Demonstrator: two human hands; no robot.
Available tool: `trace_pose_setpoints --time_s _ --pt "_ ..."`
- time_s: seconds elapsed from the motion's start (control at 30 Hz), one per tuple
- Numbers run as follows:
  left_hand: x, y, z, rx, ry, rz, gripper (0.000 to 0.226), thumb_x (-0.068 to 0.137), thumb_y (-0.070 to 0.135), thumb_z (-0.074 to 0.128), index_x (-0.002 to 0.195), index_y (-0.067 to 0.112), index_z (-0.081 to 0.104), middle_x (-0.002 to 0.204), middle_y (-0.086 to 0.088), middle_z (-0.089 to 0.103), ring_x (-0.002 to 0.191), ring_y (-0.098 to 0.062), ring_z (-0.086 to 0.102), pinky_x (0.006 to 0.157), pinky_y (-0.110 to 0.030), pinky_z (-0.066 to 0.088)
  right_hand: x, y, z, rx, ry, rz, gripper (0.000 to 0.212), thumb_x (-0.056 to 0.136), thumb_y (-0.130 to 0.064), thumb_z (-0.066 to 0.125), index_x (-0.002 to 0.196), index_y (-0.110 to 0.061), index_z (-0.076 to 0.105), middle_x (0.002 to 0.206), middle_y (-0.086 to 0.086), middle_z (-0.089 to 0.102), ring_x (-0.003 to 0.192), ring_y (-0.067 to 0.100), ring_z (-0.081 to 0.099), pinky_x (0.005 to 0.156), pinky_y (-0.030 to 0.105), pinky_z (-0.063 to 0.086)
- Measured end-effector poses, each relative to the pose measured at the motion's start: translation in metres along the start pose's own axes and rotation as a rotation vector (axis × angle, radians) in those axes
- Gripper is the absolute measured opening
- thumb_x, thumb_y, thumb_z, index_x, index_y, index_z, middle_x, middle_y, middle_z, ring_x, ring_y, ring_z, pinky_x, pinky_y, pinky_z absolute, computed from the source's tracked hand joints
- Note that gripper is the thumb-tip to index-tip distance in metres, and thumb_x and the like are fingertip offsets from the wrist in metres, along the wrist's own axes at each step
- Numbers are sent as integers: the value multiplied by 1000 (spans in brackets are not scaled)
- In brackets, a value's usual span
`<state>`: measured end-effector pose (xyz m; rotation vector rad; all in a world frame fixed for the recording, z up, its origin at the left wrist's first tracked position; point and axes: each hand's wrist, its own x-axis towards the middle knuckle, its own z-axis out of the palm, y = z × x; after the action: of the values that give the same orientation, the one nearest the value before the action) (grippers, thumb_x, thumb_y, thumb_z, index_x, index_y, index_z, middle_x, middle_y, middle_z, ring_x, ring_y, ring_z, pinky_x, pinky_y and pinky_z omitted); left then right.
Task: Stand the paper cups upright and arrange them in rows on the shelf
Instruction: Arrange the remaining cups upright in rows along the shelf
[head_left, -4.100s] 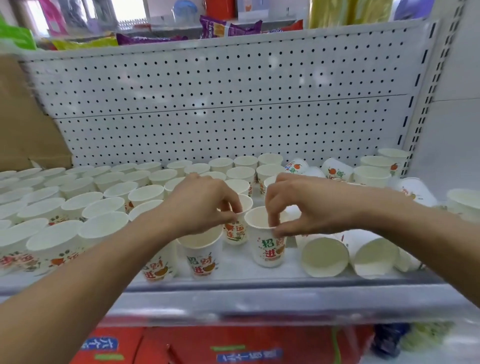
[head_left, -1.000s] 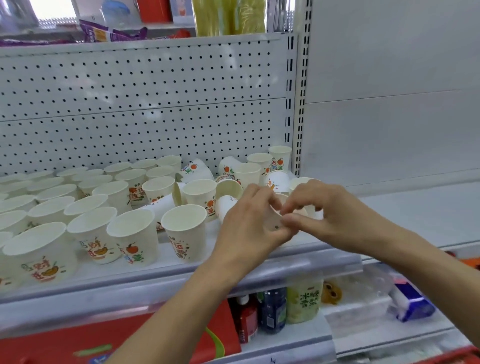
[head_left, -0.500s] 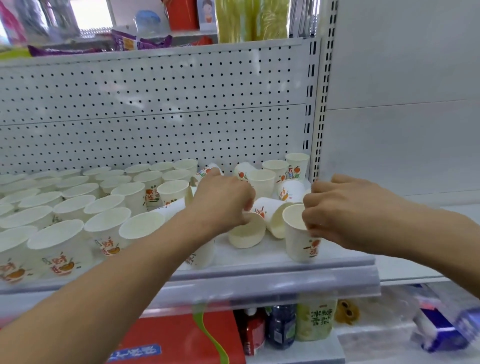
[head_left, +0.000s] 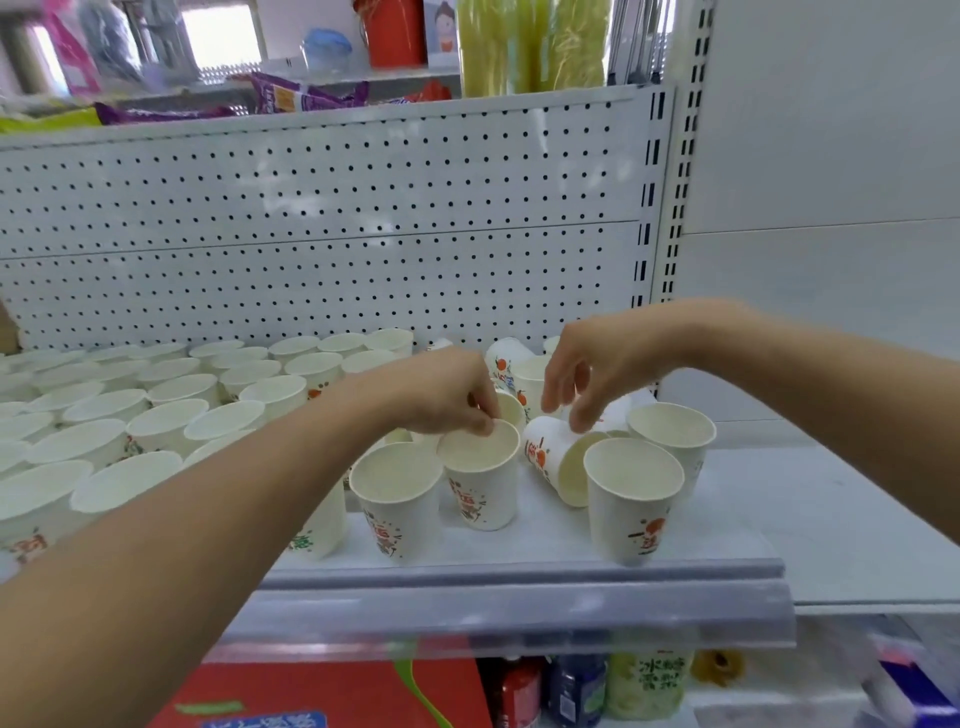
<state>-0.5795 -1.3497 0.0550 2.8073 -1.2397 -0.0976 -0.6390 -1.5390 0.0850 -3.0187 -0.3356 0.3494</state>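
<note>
**Left grip pinches a cup rim; right grip over a tipped cup**

Left grip (head_left: 444, 401) reaches in over the shelf (head_left: 519, 584), thumb + fingertips clamped on the far rim of the pinched cup (head_left: 485, 493). That cup stands upright, mouth up, near the shelf front, just R of the front cup (head_left: 395, 512), also upright. Their rims look to be touching.

Right grip (head_left: 595, 371) hangs w/ fingers pointing down, tips at the upper side of the tipped cup (head_left: 545, 453). Can't tell if it grasps that cup or only touches it. Tipped cup lies on its side, mouth toward the camera and a bit R, btwn the pinched cup and the right-front cup (head_left: 636, 512).

Right-front cup is upright at the shelf's front edge, and the rear-right cup (head_left: 675, 441) stands upright just behind it. Jumbled cups (head_left: 506, 358) sit at the back, some on their sides, partly hidden by both hands.

L part of the shelf holds rows of upright cups (head_left: 156, 415), packed close and running back to the pegboard (head_left: 363, 234). Cups are white w/ red-orange print.

Below the shelf: bottles (head_left: 576, 691) and a red box (head_left: 337, 696).
</note>
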Motion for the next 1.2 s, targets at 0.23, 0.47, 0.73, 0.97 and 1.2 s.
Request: trace_pose_setpoints --time_s 0.23,0.47,0.73,0.97,1.2 --pt "0 -11 3 86 176 -17 11 84 39 67 80 29 71 68 15 60 68 -4 56 58 -25 45 18 -5 12 -87 -78 16 44 74 -29 80 114 -37 65 105 -12 62 93 7 59 78 24 48" --pt "-4 -32 -13 -48 290 7 24 84 51 63 80 29 69 76 13 63 73 -7 60 66 -30 51 30 5 6 -91 206 -12 19 87 -16 60 95 -26 74 90 -11 67 83 11 61 77 30 54" --pt "-9 -89 -37 -233 268 -46 13 87 43 63 84 32 71 78 13 69 80 -11 65 76 -36 55 41 12 9 36 68 -9 22 86 -16 65 98 -31 75 76 -34 63 73 -13 59 71 14 48" --pt "26 -111 -49 -202 203 -10 17 94 32 58 104 28 72 101 14 69 93 0 61 82 -24 47 50 28 -27 240 275 20 28 89 -11 64 93 -39 70 85 -19 72 83 -4 66 81 20 51" --pt "107 -141 -48 -72 143 -4 28 96 17 55 123 20 64 122 4 63 111 -12 57 97 -25 41 129 29 -40 110 289 164 27 93 -27 60 119 -24 64 112 -9 63 94 6 60 87 24 47"
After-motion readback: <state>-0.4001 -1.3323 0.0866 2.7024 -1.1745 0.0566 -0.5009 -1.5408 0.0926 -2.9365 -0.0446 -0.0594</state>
